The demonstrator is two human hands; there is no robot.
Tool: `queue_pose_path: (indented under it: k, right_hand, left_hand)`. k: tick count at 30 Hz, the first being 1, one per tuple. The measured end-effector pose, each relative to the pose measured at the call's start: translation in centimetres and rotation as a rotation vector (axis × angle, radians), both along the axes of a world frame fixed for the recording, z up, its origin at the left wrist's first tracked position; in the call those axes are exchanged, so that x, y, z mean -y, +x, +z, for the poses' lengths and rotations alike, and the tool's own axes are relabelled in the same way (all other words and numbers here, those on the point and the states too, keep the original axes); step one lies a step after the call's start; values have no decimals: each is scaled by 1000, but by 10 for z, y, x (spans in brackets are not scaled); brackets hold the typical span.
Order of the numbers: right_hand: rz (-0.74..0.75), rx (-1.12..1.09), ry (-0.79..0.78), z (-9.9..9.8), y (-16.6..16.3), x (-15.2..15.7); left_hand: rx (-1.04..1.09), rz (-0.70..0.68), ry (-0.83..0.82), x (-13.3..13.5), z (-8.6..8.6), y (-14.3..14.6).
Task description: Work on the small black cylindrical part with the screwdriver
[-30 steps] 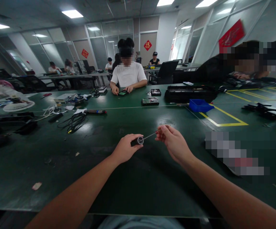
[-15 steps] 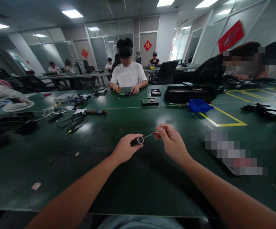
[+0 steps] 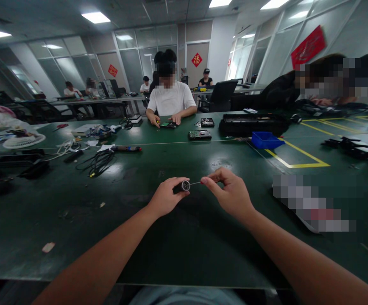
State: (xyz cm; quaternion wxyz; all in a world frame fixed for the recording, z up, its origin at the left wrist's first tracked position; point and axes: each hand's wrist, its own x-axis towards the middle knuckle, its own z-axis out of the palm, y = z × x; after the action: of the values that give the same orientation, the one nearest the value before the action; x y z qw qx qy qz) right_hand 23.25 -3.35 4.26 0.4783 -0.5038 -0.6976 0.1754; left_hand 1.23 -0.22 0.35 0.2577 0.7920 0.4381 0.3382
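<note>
Over the green table [image 3: 171, 254], my left hand [image 3: 165, 195] is closed around a short black cylinder [image 3: 185, 185] whose round, metallic-looking open end faces right. My right hand [image 3: 231, 190] pinches a screwdriver [image 3: 196, 183] by its reddish see-through handle, which the fingers mostly cover. The thin shaft points left and its tip meets the open end of the cylinder. How deep the tip goes inside I cannot tell.
Ahead lie a hard drive [image 3: 199, 134], a long black housing [image 3: 254, 125] and a blue tray [image 3: 266, 140]. A black cable [image 3: 98, 163] and a pen-like tool [image 3: 126, 148] are at left. Across the table a person [image 3: 171, 99] handles a green circuit board. A blurred-out packet [image 3: 311, 207] lies right.
My right hand has shifted its grip, the thumb now nearer the shaft and the handle more covered. The shaft lies flatter. My left hand has barely moved, still holding the cylinder.
</note>
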Motion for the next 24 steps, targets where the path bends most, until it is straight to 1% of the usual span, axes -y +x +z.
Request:
queue_pose_path:
  k: [2, 5, 10, 13, 18, 22, 24]
  right_hand:
    - [55, -1, 15, -1, 0, 1]
    - [99, 33, 7, -1, 1, 2]
    - [64, -7, -73, 3, -1, 2]
    - [59, -164, -112, 1, -3, 0]
    - [124, -466, -203, -6, -4, -9]
    - [136, -711, -369, -10, -3, -16]
    - [163, -800, -452, -12, -3, -17]
  left_hand:
    - [0, 0, 1, 0, 0, 0]
    - [-4, -2, -1, 0, 0, 0]
    - [-8, 0, 2, 1, 0, 0]
    - [-9, -3, 7, 0, 0, 1]
    - [26, -1, 8, 1, 0, 1]
    - [35, -13, 5, 2, 3, 1]
    - [25, -19, 5, 3, 3, 2]
